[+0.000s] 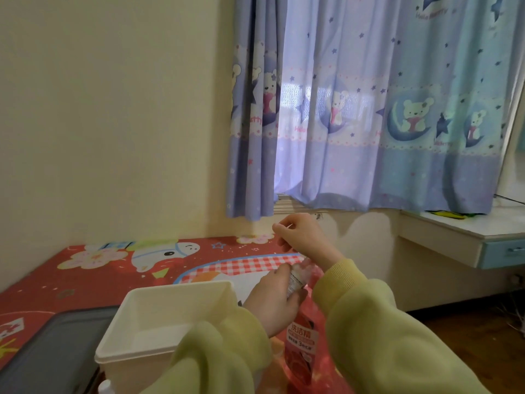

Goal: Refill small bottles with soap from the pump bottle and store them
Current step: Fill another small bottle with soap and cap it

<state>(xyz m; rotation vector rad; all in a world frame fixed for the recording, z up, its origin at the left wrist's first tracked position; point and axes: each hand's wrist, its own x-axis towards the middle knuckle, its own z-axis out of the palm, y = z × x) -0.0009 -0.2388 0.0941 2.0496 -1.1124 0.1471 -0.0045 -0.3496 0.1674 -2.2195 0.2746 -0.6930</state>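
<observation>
My left hand (pixel 271 300) grips a small clear bottle (pixel 297 278) with a white printed label, holding it tilted just above the table. Right below it stands the red soap pump bottle (pixel 301 346), its top hidden behind my left hand. My right hand (pixel 302 237) is raised above the small bottle with curled fingers; thumb and forefinger pinch a small pale piece (pixel 286 225), too small to identify. Both arms wear light green sleeves.
A white open plastic box (pixel 133 314) stands left of the pump bottle. A grey flat lid or tray (pixel 48 354) lies further left. A white bottle top (pixel 105 388) peeks in at the bottom edge. The table has a red cartoon cover (pixel 93 280). A desk with a drawer (pixel 468 240) is at right.
</observation>
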